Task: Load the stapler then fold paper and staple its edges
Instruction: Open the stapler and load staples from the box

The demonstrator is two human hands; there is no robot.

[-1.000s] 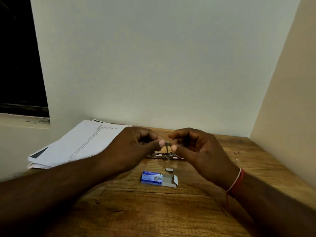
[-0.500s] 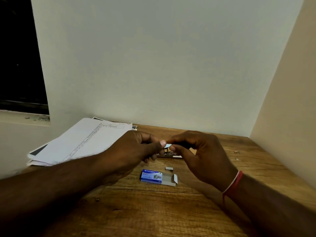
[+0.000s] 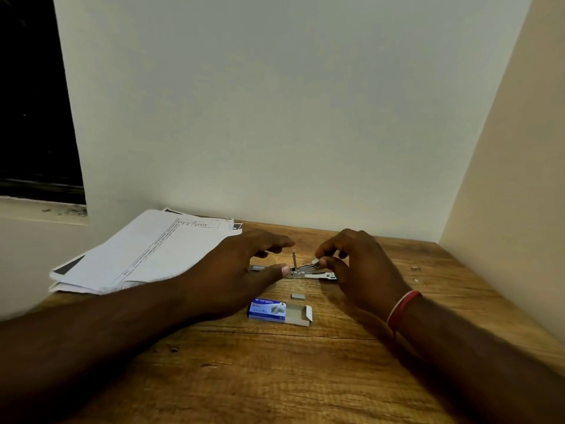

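The metal stapler (image 3: 301, 272) lies opened flat on the wooden table (image 3: 275, 377), between my two hands. My right hand (image 3: 357, 264) pinches a small strip of staples (image 3: 315, 262) at its fingertips, just above the stapler's right half. My left hand (image 3: 244, 270) hovers over the stapler's left end with fingers spread, the thumb tip touching or nearly touching the metal. A second strip of staples (image 3: 298, 296) lies loose on the table in front of the stapler. The blue staple box (image 3: 276, 310) sits open nearer to me. A stack of white paper (image 3: 146, 252) lies at the left.
Walls close the table at the back and right. A dark window with a sill is at the far left. Small metal bits (image 3: 414, 268) lie on the wood at the right. The paper stack overhangs the table's left edge.
Both hands held the staple strip together in mid-air; now they have parted and lowered. The right hand keeps the strip over the stapler, the left hand has let go and opened.
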